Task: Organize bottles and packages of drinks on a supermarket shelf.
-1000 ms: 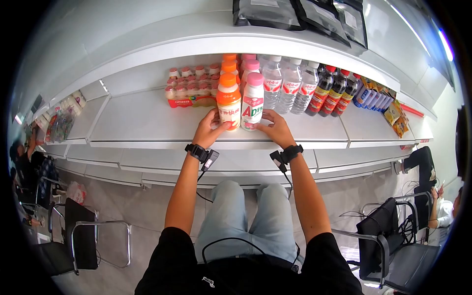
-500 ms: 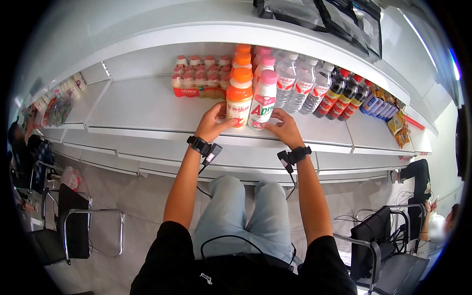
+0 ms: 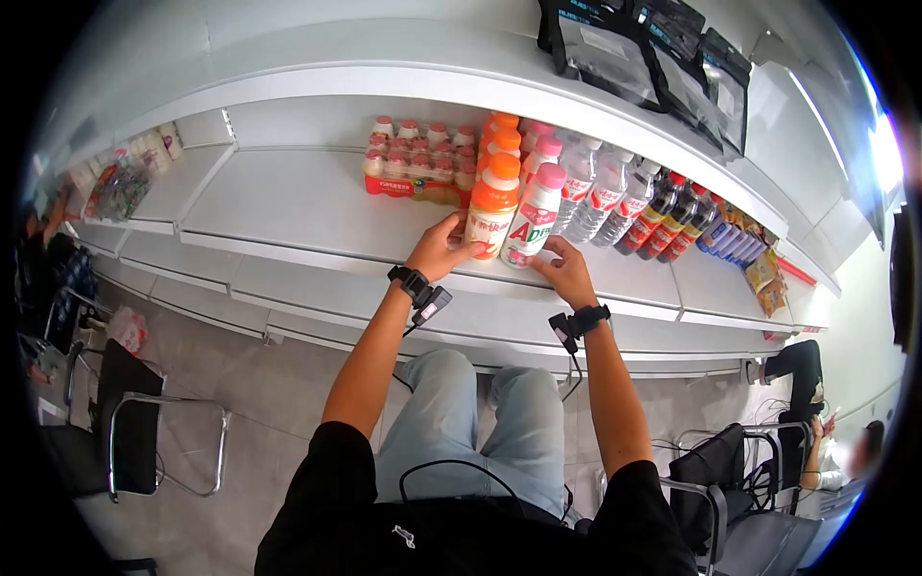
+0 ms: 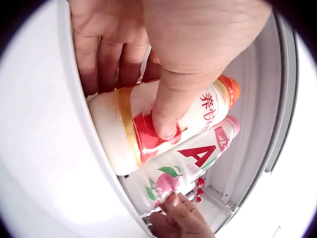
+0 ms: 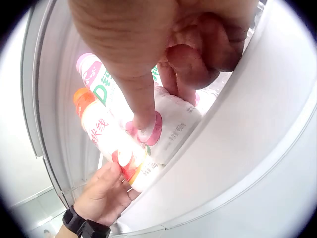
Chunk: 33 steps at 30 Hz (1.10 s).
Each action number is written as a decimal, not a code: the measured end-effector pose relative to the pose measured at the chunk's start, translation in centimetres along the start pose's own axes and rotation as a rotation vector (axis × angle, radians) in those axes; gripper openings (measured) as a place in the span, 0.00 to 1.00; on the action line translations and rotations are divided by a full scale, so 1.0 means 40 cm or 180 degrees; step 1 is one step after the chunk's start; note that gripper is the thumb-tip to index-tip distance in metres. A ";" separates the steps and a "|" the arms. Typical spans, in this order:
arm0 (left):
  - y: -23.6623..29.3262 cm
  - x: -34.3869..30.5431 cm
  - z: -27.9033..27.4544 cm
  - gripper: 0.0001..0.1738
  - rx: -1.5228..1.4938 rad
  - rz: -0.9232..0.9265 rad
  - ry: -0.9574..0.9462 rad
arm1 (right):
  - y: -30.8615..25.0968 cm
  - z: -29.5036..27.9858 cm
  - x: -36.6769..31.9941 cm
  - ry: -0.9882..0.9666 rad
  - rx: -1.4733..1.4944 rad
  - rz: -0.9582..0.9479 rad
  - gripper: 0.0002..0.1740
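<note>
On the white shelf (image 3: 317, 206), an orange-capped bottle (image 3: 491, 216) and a pink-capped white bottle (image 3: 534, 221) stand side by side at the front. My left hand (image 3: 441, 249) grips the lower part of the orange-capped bottle, its thumb across the label (image 4: 168, 111). With thumb and fingers, my right hand (image 3: 567, 273) holds the pink-capped bottle (image 5: 173, 121) low down, from its right side. Behind each of the two, more bottles of the same kind stand in a row.
Left of the bottles is a pack of small red-capped drinks (image 3: 418, 173). To the right stand water bottles (image 3: 608, 197), dark red-capped bottles (image 3: 663, 216) and yellow packets (image 3: 766, 280). Black bags (image 3: 610, 58) lie on the upper shelf. Chairs (image 3: 134, 413) stand on the floor.
The shelf and its goods have shifted in the head view as the view turned. Both hands keep hold of the same two bottles, which remain side by side at the front.
</note>
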<state>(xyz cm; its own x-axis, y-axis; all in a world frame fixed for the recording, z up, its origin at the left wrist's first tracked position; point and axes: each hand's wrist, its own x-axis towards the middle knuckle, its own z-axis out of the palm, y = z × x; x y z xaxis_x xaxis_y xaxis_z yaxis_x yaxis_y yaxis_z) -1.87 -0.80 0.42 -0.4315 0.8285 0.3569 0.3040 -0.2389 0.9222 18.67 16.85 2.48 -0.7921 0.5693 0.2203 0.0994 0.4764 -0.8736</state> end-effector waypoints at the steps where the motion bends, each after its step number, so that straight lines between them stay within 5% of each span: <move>1: 0.008 -0.001 -0.006 0.33 0.0041 -0.0030 -0.0039 | 0.008 0.005 0.003 0.0024 -0.0062 -0.0049 0.28; 11: 0.028 -0.057 -0.132 0.31 0.0251 0.0110 -0.0015 | -0.086 0.112 0.006 -0.0106 -0.0415 -0.0156 0.32; 27: 0.049 -0.222 -0.563 0.33 0.0552 -0.0283 0.0327 | -0.211 0.538 0.178 -0.0391 -0.0471 -0.1127 0.32; 33: 0.033 -0.215 -0.708 0.33 0.0739 -0.0391 0.0304 | -0.256 0.678 0.240 -0.0336 -0.0575 -0.0889 0.32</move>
<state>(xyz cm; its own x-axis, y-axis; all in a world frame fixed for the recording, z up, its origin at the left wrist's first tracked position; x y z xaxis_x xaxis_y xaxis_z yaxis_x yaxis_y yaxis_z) -21.83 -22.59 2.77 -0.5520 0.7900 0.2670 0.4262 -0.0080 0.9046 -6.30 -0.72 1.77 -0.8608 0.3321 0.3857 -0.0325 0.7204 -0.6928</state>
